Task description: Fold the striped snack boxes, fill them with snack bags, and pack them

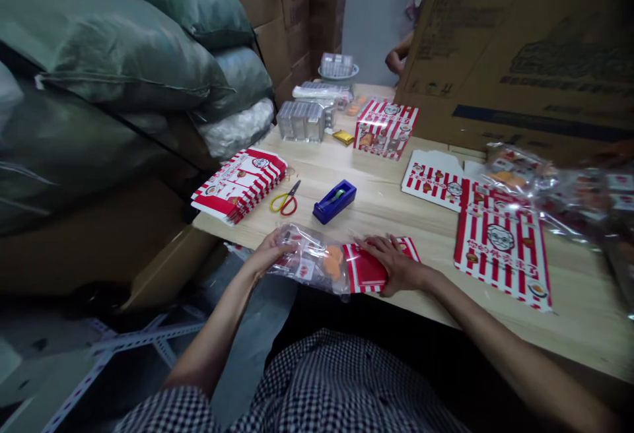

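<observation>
At the table's near edge my left hand (270,253) grips the left end of a clear plastic bag (312,258). Inside the bag are orange pieces and small printed items. My right hand (393,265) lies with its fingers stretched over a red-and-white striped carton (364,268). The bag's right end meets the carton's left end; whether it overlaps or goes inside, I cannot tell. Just beyond the bag lie a blue tape dispenser (335,202) and scissors (286,200) with one yellow and one red handle.
A stack of folded striped cartons (240,182) sits at the left table edge. Flat cartons (502,248) and filled bags (559,185) lie right. Behind stand an assembled box (386,129), clear plastic boxes (301,121) and a large cardboard box (505,57). Another person's hand (397,60) shows at the back.
</observation>
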